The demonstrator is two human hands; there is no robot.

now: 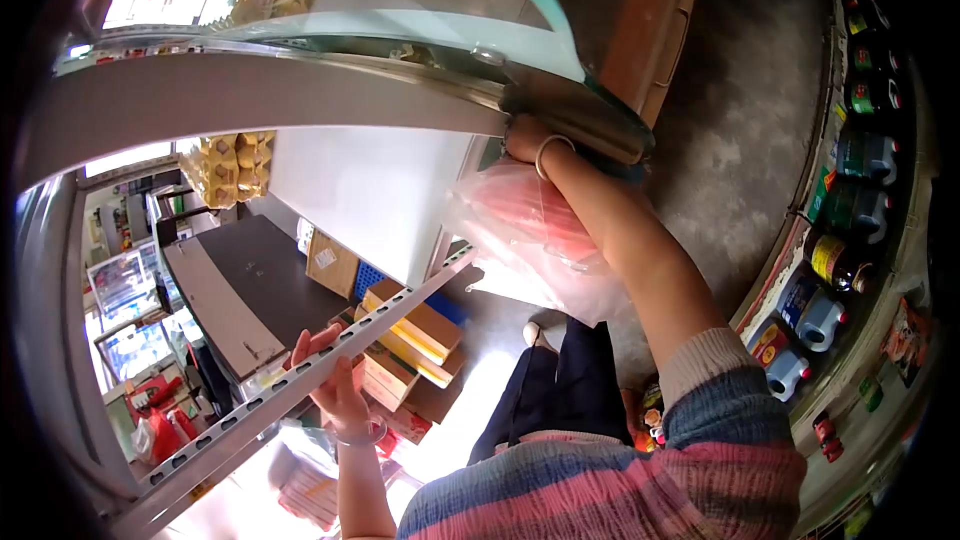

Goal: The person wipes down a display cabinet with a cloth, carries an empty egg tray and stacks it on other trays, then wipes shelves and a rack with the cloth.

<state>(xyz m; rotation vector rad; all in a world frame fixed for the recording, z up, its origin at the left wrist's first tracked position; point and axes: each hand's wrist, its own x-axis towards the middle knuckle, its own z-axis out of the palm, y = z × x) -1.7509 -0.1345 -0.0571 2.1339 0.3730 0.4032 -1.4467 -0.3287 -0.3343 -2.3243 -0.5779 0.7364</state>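
Observation:
My right hand (pixel 524 138), a light bangle at its wrist, is curled at the corner of the cabinet frame (pixel 400 95). Its fingertips are hidden, so what they hold cannot be made out. Thin pink and clear plastic bags (pixel 530 215) hang just below that hand and against the forearm. Lower left, my left hand (pixel 338 395) is closed around a slotted metal rail (pixel 375 325), with fingers showing past its far side and the thumb near its lower edge. A band circles the left wrist.
Curved glass (pixel 545 0) tops the cabinet. Yellow egg trays (pixel 228 165) stand behind it. Cardboard boxes (pixel 420 330) are stacked beyond the rail, near a dark tabletop (pixel 265 275). Shelves along the right carry bottles (pixel 840 262). Grey floor (pixel 735 120) runs between.

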